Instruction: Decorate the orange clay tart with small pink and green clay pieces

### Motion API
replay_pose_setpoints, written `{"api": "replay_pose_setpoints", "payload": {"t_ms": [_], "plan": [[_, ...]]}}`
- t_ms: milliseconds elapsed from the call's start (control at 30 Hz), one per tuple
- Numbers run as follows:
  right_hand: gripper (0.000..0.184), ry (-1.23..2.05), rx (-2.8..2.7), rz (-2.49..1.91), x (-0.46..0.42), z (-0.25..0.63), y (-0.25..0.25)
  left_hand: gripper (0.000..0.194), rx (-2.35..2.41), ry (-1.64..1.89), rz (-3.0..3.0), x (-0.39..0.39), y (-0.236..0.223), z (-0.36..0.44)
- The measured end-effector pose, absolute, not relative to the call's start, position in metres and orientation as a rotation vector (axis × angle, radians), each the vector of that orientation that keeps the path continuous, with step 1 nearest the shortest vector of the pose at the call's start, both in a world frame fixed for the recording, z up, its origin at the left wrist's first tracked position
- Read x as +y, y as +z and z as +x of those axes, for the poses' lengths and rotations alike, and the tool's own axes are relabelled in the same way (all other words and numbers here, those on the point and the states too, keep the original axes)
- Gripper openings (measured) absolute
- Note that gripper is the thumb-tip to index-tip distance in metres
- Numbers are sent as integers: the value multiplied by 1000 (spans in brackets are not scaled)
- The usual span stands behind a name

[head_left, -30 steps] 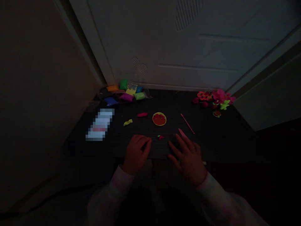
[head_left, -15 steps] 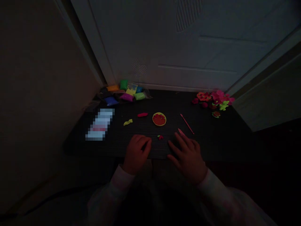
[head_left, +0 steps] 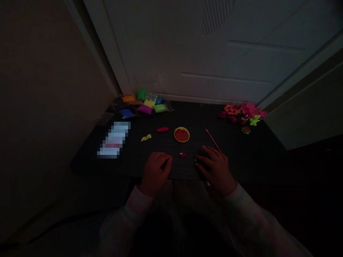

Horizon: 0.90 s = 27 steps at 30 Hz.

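Observation:
My left hand rests at the table's front edge, its fingers curled and the thumb against the forefinger; anything inside the pinch is hidden. To the right, my right hand lies low over the table with its fingers bent and apart. A tiny green bit is by its fingertips. Between the hands sits a small red clay piece with a green tip. Beyond it is a round clay tart with a yellow rim and red-orange filling. A thin pink modelling stick lies just past my right hand.
A red clay roll and a yellow clay strip lie left of the tart. Bagged coloured clay is at the back left, near a blurred bright rectangle. Clay flowers stand back right. A white door rises behind.
My right hand has shifted slightly right and its fingers have drawn together somewhat. It now covers most of the pink pointed tool beneath it, and the green bit shows. My left hand stays put.

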State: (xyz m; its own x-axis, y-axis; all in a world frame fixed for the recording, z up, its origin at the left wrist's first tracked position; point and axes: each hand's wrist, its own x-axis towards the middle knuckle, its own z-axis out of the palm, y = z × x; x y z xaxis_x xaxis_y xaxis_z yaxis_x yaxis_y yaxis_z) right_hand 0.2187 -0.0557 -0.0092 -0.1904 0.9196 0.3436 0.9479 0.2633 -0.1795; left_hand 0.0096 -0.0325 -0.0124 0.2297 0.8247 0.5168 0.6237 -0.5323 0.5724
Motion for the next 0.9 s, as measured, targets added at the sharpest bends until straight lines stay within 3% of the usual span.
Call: {"api": "replay_pose_setpoints", "payload": {"t_ms": [533, 900], "plan": [[12, -78, -2250, -1616, -39, 221, -1, 9, 1364, 1184, 2247, -33, -13, 9], [28, -177, -2224, -1653, -54, 220, -1, 10, 1381, 1156, 2227, -33, -10, 9]]}}
